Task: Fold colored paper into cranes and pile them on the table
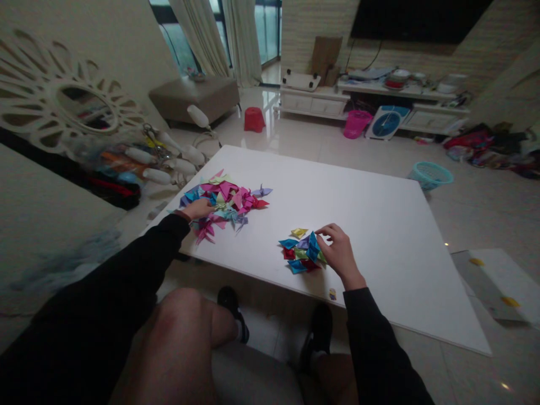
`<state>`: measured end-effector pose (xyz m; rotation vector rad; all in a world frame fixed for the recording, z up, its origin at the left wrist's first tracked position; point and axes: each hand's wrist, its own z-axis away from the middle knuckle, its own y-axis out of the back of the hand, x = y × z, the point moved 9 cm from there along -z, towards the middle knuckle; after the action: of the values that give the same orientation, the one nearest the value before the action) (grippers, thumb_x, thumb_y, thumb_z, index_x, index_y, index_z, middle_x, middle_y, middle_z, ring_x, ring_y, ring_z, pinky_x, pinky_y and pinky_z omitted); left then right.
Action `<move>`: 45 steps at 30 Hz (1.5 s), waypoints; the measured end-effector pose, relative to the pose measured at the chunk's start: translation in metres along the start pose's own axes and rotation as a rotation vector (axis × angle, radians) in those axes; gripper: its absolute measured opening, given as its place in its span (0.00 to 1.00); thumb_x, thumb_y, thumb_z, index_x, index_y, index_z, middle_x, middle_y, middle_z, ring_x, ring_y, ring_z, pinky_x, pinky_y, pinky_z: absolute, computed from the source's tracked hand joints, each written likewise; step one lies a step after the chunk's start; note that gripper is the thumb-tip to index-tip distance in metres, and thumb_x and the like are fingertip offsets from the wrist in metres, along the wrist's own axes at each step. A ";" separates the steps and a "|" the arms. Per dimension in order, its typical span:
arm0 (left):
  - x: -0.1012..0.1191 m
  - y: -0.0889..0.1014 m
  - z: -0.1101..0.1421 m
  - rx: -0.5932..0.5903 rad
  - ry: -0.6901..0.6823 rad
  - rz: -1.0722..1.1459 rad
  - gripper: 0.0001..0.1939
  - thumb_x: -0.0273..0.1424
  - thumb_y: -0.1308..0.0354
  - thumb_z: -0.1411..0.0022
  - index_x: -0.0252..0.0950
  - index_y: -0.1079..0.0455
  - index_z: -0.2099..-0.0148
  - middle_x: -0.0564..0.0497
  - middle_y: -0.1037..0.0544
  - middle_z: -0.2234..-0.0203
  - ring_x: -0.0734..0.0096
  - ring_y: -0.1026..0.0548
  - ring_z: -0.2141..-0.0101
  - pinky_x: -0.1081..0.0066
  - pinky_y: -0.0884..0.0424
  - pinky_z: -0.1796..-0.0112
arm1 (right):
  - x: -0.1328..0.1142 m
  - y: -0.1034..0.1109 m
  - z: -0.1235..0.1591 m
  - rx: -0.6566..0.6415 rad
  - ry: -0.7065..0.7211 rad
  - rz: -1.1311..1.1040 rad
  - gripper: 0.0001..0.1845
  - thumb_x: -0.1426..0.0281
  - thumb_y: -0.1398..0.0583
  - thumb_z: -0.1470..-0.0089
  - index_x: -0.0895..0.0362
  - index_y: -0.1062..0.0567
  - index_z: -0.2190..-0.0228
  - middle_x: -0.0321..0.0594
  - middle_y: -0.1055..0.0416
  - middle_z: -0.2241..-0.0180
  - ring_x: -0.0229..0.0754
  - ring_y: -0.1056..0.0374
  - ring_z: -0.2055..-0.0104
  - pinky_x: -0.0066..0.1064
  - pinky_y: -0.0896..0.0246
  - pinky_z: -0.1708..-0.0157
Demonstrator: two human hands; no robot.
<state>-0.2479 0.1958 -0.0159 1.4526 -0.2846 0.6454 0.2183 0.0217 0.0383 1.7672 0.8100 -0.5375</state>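
Directions are read from a clock face centred on the view. The white worktop [379, 253] bears two groups of folded-paper pieces. The larger pile [225, 194], multicoloured and overlapping, lies at 9 o'clock. The left hand [199, 209] rests at its near side, fingertips among the paper; whether those fingers pinch a piece cannot be told. The smaller cluster [300, 255] sits at 5 o'clock, its pieces closely packed. The right hand [337, 250] is at 4 o'clock, thumb and forefinger pinching the upper edge of a raised blue piece [313, 247]. A yellow piece [299, 232] lies at the cluster's own 12 o'clock. Beyond the worktop: red stool [253, 120] at 12, pink bin [356, 125] at 2, turquoise basket [429, 177] at 3 o'clock.
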 end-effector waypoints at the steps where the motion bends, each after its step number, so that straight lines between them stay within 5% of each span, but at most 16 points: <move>1: 0.004 0.006 0.001 -0.017 -0.023 -0.078 0.14 0.34 0.33 0.55 0.38 0.35 0.82 0.49 0.31 0.85 0.52 0.23 0.69 0.58 0.27 0.58 | 0.000 0.000 0.000 0.001 0.001 0.000 0.08 0.71 0.42 0.43 0.54 0.21 0.68 0.42 0.28 0.65 0.46 0.31 0.61 0.37 0.33 0.64; 6: 0.041 0.040 0.028 0.052 -0.204 -0.404 0.06 0.26 0.37 0.49 0.35 0.31 0.76 0.44 0.24 0.74 0.48 0.23 0.57 0.54 0.31 0.49 | 0.002 0.000 -0.001 0.009 0.004 0.001 0.08 0.71 0.42 0.43 0.54 0.21 0.68 0.42 0.27 0.65 0.46 0.32 0.61 0.37 0.34 0.64; 9: 0.087 0.033 0.072 0.110 -0.368 -0.343 0.02 0.26 0.40 0.45 0.36 0.26 0.69 0.44 0.20 0.66 0.52 0.23 0.56 0.59 0.31 0.48 | 0.007 0.003 -0.001 0.028 -0.008 0.042 0.08 0.70 0.42 0.44 0.54 0.21 0.68 0.42 0.27 0.65 0.47 0.31 0.61 0.39 0.33 0.62; 13: 0.162 -0.029 0.153 0.050 -0.632 -0.043 0.07 0.21 0.42 0.47 0.37 0.27 0.67 0.47 0.20 0.67 0.59 0.23 0.61 0.63 0.29 0.54 | 0.017 0.007 0.001 0.066 -0.069 0.093 0.08 0.69 0.42 0.45 0.55 0.22 0.67 0.43 0.25 0.65 0.47 0.30 0.63 0.42 0.32 0.59; 16: 0.210 -0.094 0.203 -0.173 -0.816 0.134 0.08 0.20 0.43 0.45 0.38 0.30 0.64 0.48 0.21 0.66 0.63 0.24 0.62 0.66 0.29 0.57 | 0.020 0.004 0.004 0.059 -0.119 0.040 0.11 0.68 0.42 0.43 0.56 0.22 0.61 0.46 0.24 0.59 0.46 0.28 0.62 0.42 0.30 0.59; 20: 0.241 -0.142 0.226 -0.302 -0.963 0.117 0.10 0.20 0.46 0.43 0.38 0.32 0.60 0.47 0.23 0.64 0.62 0.26 0.61 0.66 0.30 0.58 | 0.024 -0.010 0.007 -0.049 -0.188 -0.121 0.15 0.62 0.42 0.39 0.55 0.24 0.54 0.47 0.24 0.53 0.46 0.26 0.56 0.38 0.27 0.61; 25: 0.242 -0.158 0.211 -0.338 -1.026 0.047 0.11 0.19 0.48 0.41 0.38 0.32 0.58 0.46 0.24 0.62 0.60 0.27 0.59 0.64 0.30 0.56 | 0.028 -0.025 0.008 -0.181 -0.212 -0.171 0.14 0.64 0.41 0.39 0.54 0.23 0.54 0.44 0.21 0.55 0.43 0.25 0.63 0.36 0.28 0.62; 32: 0.238 -0.156 0.201 -0.327 -1.026 0.124 0.12 0.19 0.48 0.39 0.38 0.34 0.56 0.47 0.26 0.62 0.62 0.28 0.58 0.64 0.29 0.55 | 0.017 -0.019 0.002 -0.095 -0.115 -0.066 0.07 0.70 0.40 0.43 0.56 0.20 0.67 0.41 0.20 0.66 0.43 0.26 0.65 0.35 0.32 0.60; 36: 0.227 -0.154 0.184 -0.244 -0.893 0.257 0.17 0.21 0.46 0.41 0.38 0.36 0.50 0.46 0.28 0.55 0.63 0.27 0.56 0.64 0.28 0.53 | 0.024 -0.004 0.003 -0.022 -0.148 -0.002 0.07 0.72 0.40 0.45 0.56 0.20 0.70 0.41 0.21 0.69 0.41 0.27 0.68 0.33 0.33 0.63; 39: 0.207 -0.175 0.167 -0.248 -0.723 0.177 0.17 0.25 0.44 0.41 0.35 0.35 0.48 0.42 0.27 0.53 0.59 0.26 0.54 0.60 0.28 0.50 | 0.039 0.008 0.007 0.020 -0.209 0.006 0.07 0.71 0.39 0.46 0.56 0.20 0.70 0.41 0.21 0.70 0.42 0.27 0.68 0.33 0.33 0.63; 45: 0.190 -0.224 0.163 -0.471 -0.606 0.016 0.20 0.33 0.44 0.35 0.35 0.31 0.42 0.41 0.23 0.48 0.57 0.26 0.46 0.60 0.32 0.43 | 0.063 0.028 0.012 0.079 -0.274 0.111 0.08 0.72 0.39 0.48 0.57 0.18 0.69 0.43 0.20 0.69 0.43 0.26 0.67 0.33 0.34 0.62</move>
<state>0.0632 0.0840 -0.0762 1.1534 -0.8604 0.1133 0.2814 0.0214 0.0087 1.7508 0.5033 -0.7266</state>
